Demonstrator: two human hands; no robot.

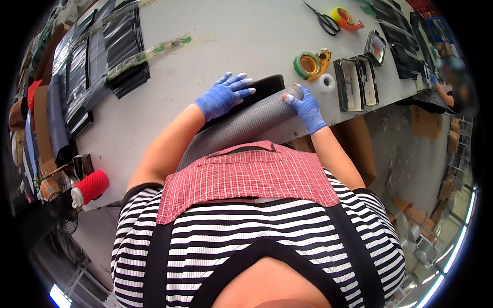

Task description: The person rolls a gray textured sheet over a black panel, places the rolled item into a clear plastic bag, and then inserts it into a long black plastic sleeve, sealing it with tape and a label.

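Grey bumpy roll [246, 119]: seems light, bendy; best held near both ends.
Left hand [222, 97]: spread on black sheet [268, 86].
Right hand [307, 109]: grips the roll's end.

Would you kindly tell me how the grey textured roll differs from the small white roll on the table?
The grey textured roll is far longer than the white roll. The grey one has a dark, patterned surface; the white one is pale and looks plain. The right hand is on the grey one, while neither hand touches the white one. Both are rounded, roll-like shapes.
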